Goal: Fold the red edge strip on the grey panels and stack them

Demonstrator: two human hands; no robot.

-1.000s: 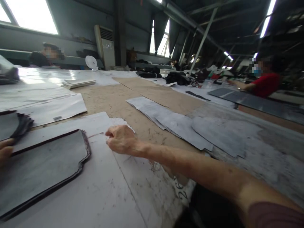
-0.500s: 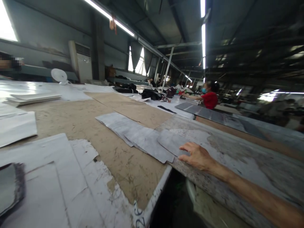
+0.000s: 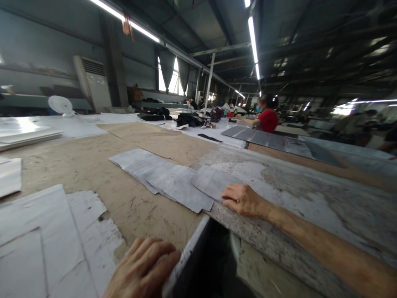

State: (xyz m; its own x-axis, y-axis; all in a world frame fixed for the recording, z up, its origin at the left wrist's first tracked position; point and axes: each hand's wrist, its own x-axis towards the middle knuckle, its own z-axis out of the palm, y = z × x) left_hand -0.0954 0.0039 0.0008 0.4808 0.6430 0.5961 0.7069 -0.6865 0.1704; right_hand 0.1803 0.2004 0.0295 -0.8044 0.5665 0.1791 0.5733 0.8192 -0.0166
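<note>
My right hand (image 3: 243, 200) has its fingers curled together at the right end of a thin grey sheet (image 3: 211, 182), pinching its edge by the look of it; the fingertips are partly hidden. This sheet meets a fanned row of similar grey cut pieces (image 3: 173, 180), which overlap across brown paper (image 3: 149, 140). At the bottom, my left hand (image 3: 144, 267) rests palm down by the table's corner, fingers stretched forward and slightly bent, with nothing seen in them.
A dark gap (image 3: 214, 252) lies between the two tabletops. Torn white paper (image 3: 71, 231) covers the near left, and a stack of white sheets (image 3: 34, 136) is behind it. Farther back are black cloth pieces (image 3: 189, 119), a white fan (image 3: 60, 105) and a person in red (image 3: 267, 120).
My left hand has come into view at the bottom. My right hand's fingers have closed at the grey sheet's edge. The view has shifted, and the dark-edged piece at lower left is out of frame.
</note>
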